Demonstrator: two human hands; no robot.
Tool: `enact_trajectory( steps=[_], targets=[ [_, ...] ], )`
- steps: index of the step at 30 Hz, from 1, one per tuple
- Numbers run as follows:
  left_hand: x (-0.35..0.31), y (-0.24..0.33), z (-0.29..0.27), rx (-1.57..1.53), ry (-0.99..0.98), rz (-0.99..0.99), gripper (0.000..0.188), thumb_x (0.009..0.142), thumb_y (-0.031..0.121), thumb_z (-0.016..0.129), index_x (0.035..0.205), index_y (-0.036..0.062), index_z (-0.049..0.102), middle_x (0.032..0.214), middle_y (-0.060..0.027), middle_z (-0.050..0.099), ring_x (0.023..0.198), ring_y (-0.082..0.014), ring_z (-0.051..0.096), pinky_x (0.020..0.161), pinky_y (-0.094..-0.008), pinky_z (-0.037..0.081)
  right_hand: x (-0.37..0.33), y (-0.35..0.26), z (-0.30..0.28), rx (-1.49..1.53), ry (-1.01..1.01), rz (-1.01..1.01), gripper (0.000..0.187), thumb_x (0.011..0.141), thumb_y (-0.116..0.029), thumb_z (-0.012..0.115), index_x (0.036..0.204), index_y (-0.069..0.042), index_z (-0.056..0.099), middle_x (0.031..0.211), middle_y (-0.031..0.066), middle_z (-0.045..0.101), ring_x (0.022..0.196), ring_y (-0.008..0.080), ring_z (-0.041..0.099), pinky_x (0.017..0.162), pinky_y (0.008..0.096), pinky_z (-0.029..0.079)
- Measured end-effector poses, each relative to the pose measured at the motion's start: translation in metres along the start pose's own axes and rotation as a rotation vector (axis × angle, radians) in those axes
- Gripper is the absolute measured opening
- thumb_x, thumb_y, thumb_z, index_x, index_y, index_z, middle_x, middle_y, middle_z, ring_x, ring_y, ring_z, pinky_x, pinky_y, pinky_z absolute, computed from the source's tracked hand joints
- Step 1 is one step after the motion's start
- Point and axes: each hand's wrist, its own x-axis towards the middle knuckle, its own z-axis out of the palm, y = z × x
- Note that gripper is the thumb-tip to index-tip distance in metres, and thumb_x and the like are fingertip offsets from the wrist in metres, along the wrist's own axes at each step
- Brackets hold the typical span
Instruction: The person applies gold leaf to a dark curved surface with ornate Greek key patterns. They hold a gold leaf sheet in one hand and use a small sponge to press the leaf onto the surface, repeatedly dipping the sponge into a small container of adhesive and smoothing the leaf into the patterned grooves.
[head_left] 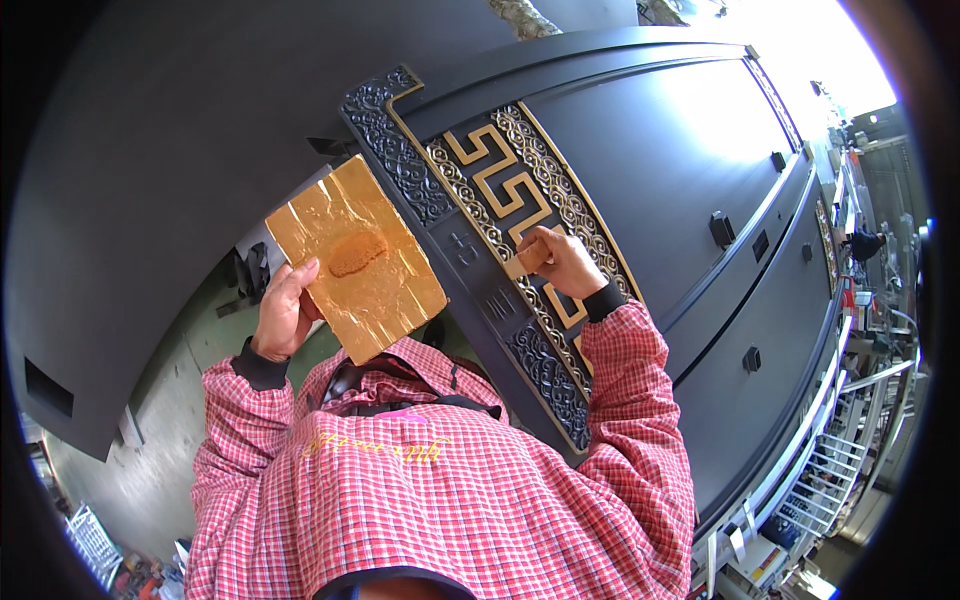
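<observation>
Both hands were occupied in the head view. The left hand (284,310) gripped a gold-faced board (400,285) by its edge, tilted above the person's lap, with a rough brown patch (358,255) near its middle. The right hand (572,264) pinched a small tan piece (524,263) between thumb and fingers, over the inner border of a large dark panel (650,130); whether it touched the relief, I cannot tell. Judging by colour, the gold work looked well along: the key-pattern band (497,182) and scroll border (533,140) already shone gold, while the upper carving (392,140), lower carving (548,375) and raised marks (464,250) were mainly dark, perhaps unfinished or meant that way.
</observation>
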Motion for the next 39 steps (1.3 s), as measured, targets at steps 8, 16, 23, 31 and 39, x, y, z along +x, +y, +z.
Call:
enact_trajectory(
  steps=[8, 16, 23, 31, 39],
  targets=[
    [0.0, 0.0, 0.009, 0.003, -0.064, -0.024, 0.037, 0.095, 0.018, 0.045, 0.126, -0.0014, 0.041, 0.122, -0.0129, 0.053, 0.108, -0.0233, 0.057, 0.09, -0.0384, 0.049, -0.035, 0.003, 0.0, 0.0, 0.007, 0.032, 0.032, 0.068, 0.003, 0.072, 0.095, -0.008, 0.06, 0.094, 0.0082, 0.067, 0.087, 0.0256, 0.065, 0.079, 0.034, 0.052],
    [0.002, -0.006, 0.006, 0.01, -0.071, -0.026, 0.033, 0.096, 0.022, 0.045, 0.121, 0.0002, 0.047, 0.119, -0.0114, 0.058, 0.107, -0.0223, 0.059, 0.09, -0.0371, 0.049, -0.069, 0.007, 0.002, 0.05, 0.064, 0.012, 0.027, 0.067, 0.004, 0.068, 0.09, -0.005, 0.058, 0.081, 0.0115, 0.066, 0.081, 0.0289, 0.066, 0.07, 0.0353, 0.051],
    [0.002, -0.007, 0.006, -0.002, -0.086, -0.03, 0.035, 0.096, 0.022, 0.045, 0.123, -0.0005, 0.047, 0.119, -0.0117, 0.058, 0.107, -0.0223, 0.059, 0.091, -0.037, 0.048, -0.1, 0.009, -0.009, 0.026, -0.021, 0.149, 0.035, 0.068, 0.002, 0.076, 0.096, -0.01, 0.06, 0.098, 0.0065, 0.066, 0.092, 0.0251, 0.064, 0.082, 0.0345, 0.052],
    [0.002, -0.008, 0.005, -0.003, -0.102, -0.055, 0.034, 0.096, 0.019, 0.044, 0.123, -0.0006, 0.046, 0.121, -0.0117, 0.056, 0.11, -0.0221, 0.057, 0.094, -0.0369, 0.046, -0.085, -0.001, -0.001, 0.071, 0.11, 0.052, 0.032, 0.066, 0.006, 0.069, 0.094, -0.006, 0.06, 0.09, 0.0088, 0.067, 0.085, 0.0267, 0.065, 0.077, 0.0336, 0.051],
    [0.0, -0.005, 0.011, 0.021, -0.148, -0.05, 0.035, 0.096, 0.02, 0.044, 0.123, -0.0009, 0.045, 0.122, -0.0121, 0.055, 0.111, -0.0223, 0.056, 0.095, -0.0379, 0.045, -0.093, 0.005, 0.003, 0.043, 0.097, 0.063, 0.03, 0.066, 0.005, 0.07, 0.092, -0.006, 0.059, 0.086, 0.0095, 0.067, 0.082, 0.0279, 0.065, 0.073, 0.0339, 0.052]
  ],
)
